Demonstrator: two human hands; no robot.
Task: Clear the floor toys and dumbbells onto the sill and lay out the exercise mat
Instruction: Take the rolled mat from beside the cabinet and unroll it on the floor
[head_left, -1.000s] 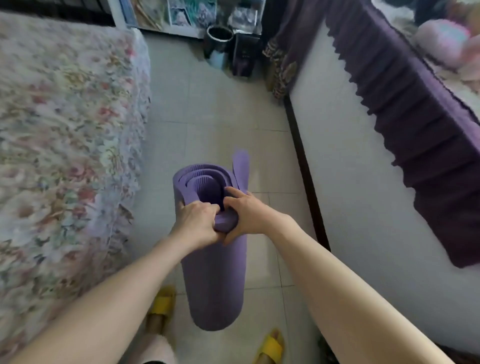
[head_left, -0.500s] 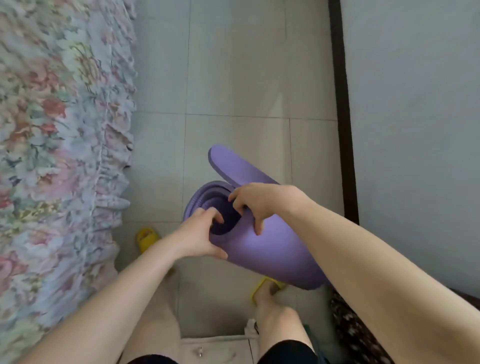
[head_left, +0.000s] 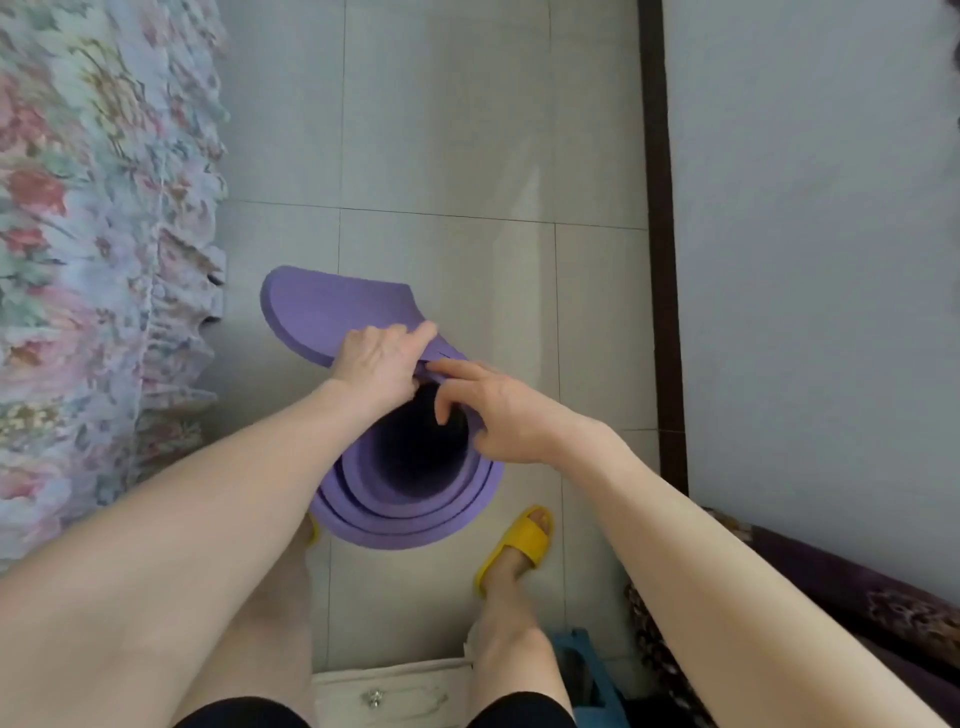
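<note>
thick matte purple foam mat, loosely spiralled around a dark hollow core; rounded flap pinched by left hand, rim hooked between right hand thumb and fingers.

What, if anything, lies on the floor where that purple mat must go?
Nothing visible. The tiles ahead of the purple mat, between the floral bedspread and the wall, show no objects. The left hand and right hand hold the mat directly; one yellow slipper stands beside the roll.

Arms forward — left hand curled in grip, right hand pinching
</note>
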